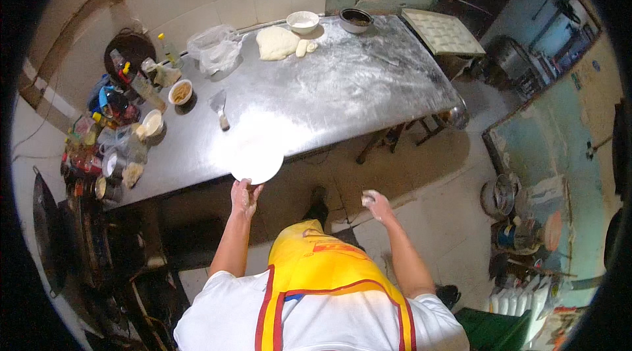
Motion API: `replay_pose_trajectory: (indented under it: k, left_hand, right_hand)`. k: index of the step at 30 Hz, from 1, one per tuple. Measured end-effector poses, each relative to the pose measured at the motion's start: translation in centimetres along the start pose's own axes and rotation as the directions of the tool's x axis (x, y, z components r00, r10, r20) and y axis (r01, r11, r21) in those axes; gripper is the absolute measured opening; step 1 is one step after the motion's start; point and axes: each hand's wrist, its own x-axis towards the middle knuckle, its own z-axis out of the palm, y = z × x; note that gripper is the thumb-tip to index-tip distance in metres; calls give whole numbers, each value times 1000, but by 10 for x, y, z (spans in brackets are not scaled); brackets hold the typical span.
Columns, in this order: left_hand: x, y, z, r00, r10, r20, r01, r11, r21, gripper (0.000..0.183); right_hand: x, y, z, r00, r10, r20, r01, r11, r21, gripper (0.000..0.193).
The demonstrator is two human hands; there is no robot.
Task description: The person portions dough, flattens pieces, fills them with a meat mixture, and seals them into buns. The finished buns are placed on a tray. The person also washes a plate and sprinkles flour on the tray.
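At the table's near edge, my left hand (pixel 245 197) grips the rim of a round white plate (pixel 260 165), which is washed out by glare. My right hand (pixel 375 205) is out over the floor, away from the table; its flour-dusted fingers are curled, and whether anything is in them cannot be made out. Just beyond the plate lies a dough scraper (pixel 219 108) with a wide metal blade. A large slab of dough (pixel 277 43) rests toward the back, with small dough pieces (pixel 304 48) beside it. Flour (pixel 368 71) is spread over the table's right half.
Along the back of the metal table (pixel 197 153) stand a white bowl (pixel 303 22), a dark-filled bowl (pixel 356 20) and a plastic bag (pixel 214 48). Bottles, jars and a bowl of brown food (pixel 180 93) crowd the left end. A pale tray (pixel 444 31) is at the far right.
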Motion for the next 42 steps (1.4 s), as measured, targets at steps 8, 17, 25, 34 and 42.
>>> replay_pose_trajectory:
  k: [8,17,25,34,42]
  left_hand:
    - [214,12,74,993,16,-115,-33,989,-146,46]
    - [233,-12,120,870,442,-221,-259,790,556,43]
    - [221,-38,187,886,441,-146,224,-131,966,65]
    - [229,-33,201,884,377,-277,375,-215,902,72]
    - [228,-28,204,878,463,-119,267,-268,926,67]
  right_hand:
    - [80,55,-73,930,367,-6,-367,930,35,38]
    - [286,-23,-144,950,268,162,-313,788,531,33]
    - [558,-284,-131,960,-151,238,14,870,493,33]
    - [826,-424,-40,965,-223,136,261,772,-580,43]
    - [866,-380,-9,929,-284,235,286,958,29,20]
